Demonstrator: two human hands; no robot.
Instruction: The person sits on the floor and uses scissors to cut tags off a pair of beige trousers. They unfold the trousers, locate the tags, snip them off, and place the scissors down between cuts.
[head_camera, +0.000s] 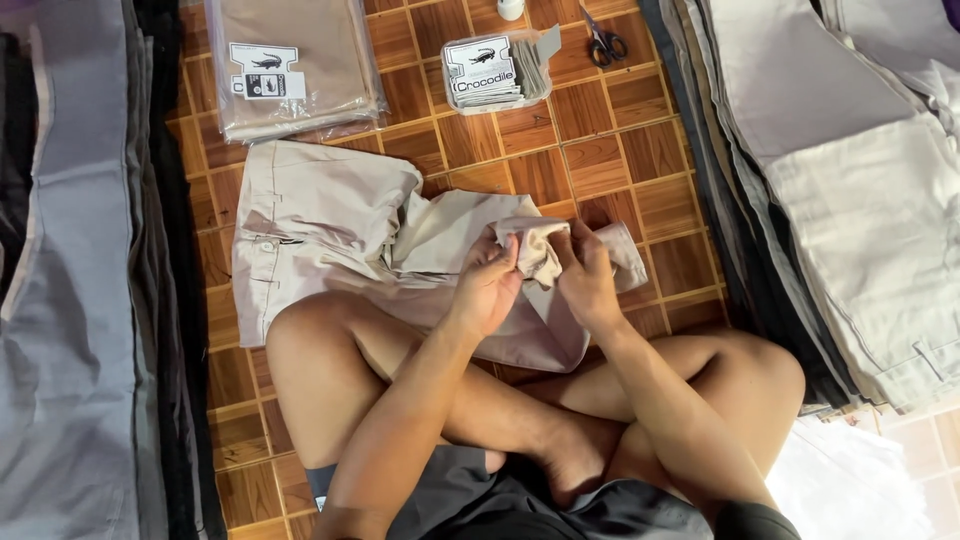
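Note:
A pair of beige trousers (320, 225) lies spread on the tiled floor in front of my crossed legs, waistband to the left. My left hand (487, 290) and my right hand (588, 275) both pinch a bunched-up leg end of the trousers (540, 245), holding the crumpled cloth between the fingers just above the floor.
A bagged, folded beige garment with a card label (290, 65) lies at the back left. A stack of printed card tags (495, 72) and scissors (603, 45) sit at the back. Piles of folded trousers line the right side (850, 180) and the left side (70, 300).

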